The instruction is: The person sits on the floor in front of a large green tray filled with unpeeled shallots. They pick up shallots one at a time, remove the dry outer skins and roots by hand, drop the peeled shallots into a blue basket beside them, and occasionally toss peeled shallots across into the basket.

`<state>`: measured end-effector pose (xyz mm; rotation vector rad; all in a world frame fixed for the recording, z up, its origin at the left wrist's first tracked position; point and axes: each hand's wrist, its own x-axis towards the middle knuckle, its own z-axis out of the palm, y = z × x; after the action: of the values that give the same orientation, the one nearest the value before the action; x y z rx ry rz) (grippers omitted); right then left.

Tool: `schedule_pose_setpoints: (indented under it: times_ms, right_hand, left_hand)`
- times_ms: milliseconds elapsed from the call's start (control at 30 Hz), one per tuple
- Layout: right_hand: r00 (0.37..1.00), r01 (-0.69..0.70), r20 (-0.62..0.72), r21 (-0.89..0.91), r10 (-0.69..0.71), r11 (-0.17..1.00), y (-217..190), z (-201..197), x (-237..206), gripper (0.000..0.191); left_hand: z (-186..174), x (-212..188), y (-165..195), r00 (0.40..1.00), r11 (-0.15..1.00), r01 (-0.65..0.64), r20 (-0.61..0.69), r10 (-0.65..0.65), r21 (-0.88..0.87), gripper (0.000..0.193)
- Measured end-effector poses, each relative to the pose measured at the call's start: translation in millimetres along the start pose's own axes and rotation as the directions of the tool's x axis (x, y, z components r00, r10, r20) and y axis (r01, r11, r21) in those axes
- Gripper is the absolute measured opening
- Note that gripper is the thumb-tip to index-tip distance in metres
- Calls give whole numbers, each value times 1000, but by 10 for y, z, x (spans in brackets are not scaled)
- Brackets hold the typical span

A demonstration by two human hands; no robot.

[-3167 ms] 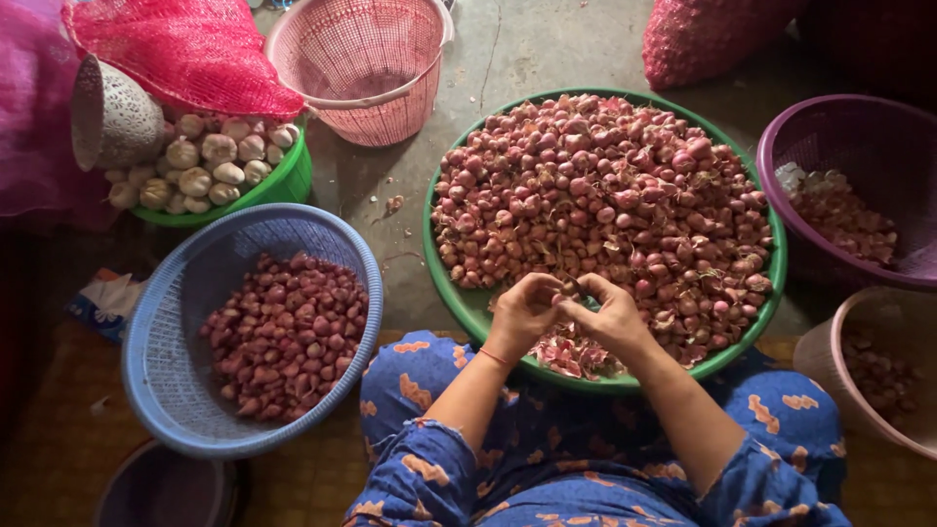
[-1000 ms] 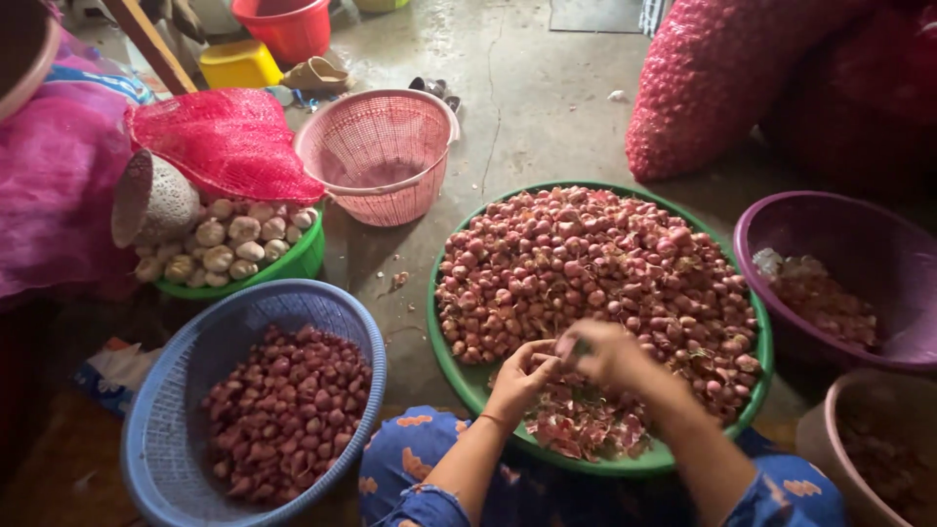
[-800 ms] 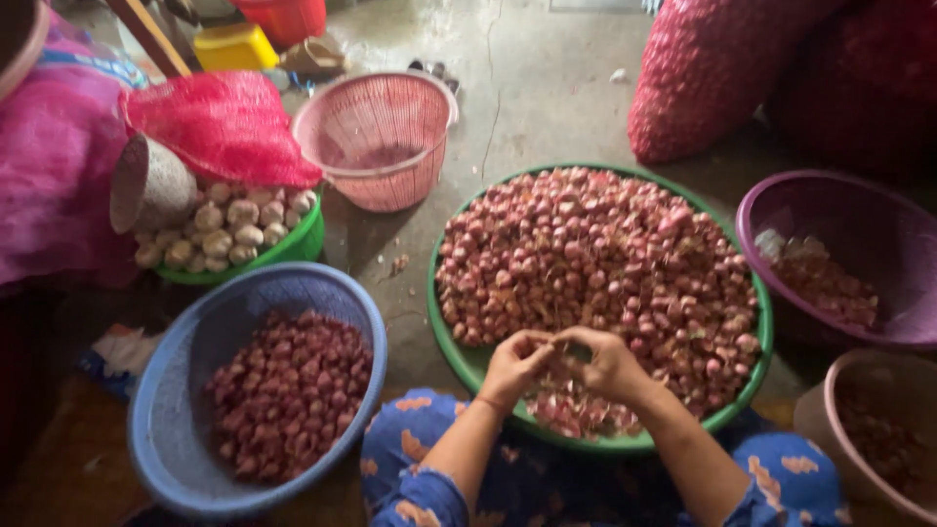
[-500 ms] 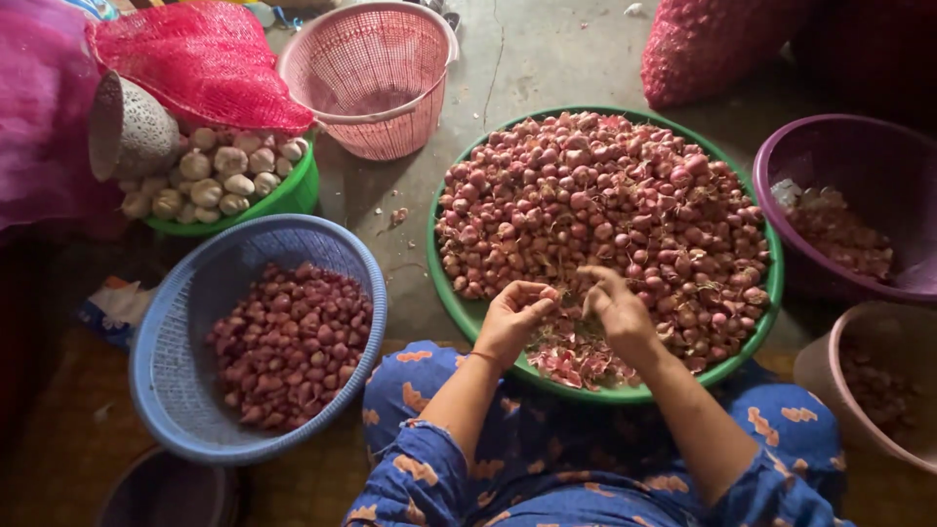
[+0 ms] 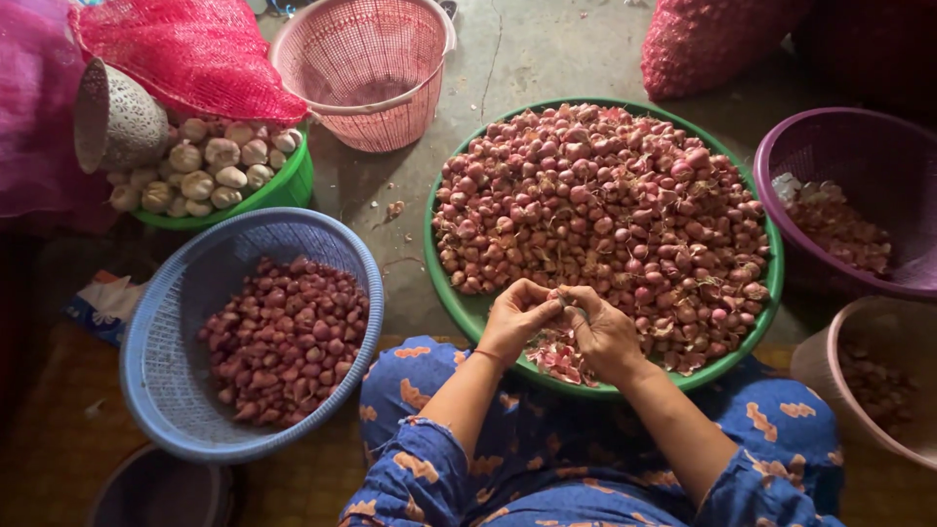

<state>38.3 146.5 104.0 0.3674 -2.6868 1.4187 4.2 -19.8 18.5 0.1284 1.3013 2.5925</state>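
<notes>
Here both hands, left hand [image 5: 515,317] and right hand [image 5: 603,332], pinch one shallot [image 5: 564,304] over the green basin's [image 5: 468,310] near rim, where a slip might drop it outside.

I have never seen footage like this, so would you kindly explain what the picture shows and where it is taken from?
There is no machine here: a camera worn on a seated person's head looks down at their own hands. The left hand and right hand meet over the near edge of a green basin heaped with shallots, pinching something small that is hidden between the fingers. A blue basket on the left holds more shallots; a green bowl of garlic sits behind it.
</notes>
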Motion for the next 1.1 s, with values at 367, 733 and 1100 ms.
schedule_pose_setpoints:
  times_ms: [367,733,1100]
  right_hand:
    - [993,-112,87,492,80,863,468,114,35,17]
    - [983,-168,152,531,102,831,336,-56,61,28]
    - [975,-186,204,508,92,841,437,-49,10,49]
  left_hand:
    - [22,-45,-29,997,994,23,75,-31,104,20]
    - [61,-68,41,995,992,80,58,-86,98,30]
    - [23,-43,18,999,999,-44,34,43,25,28]
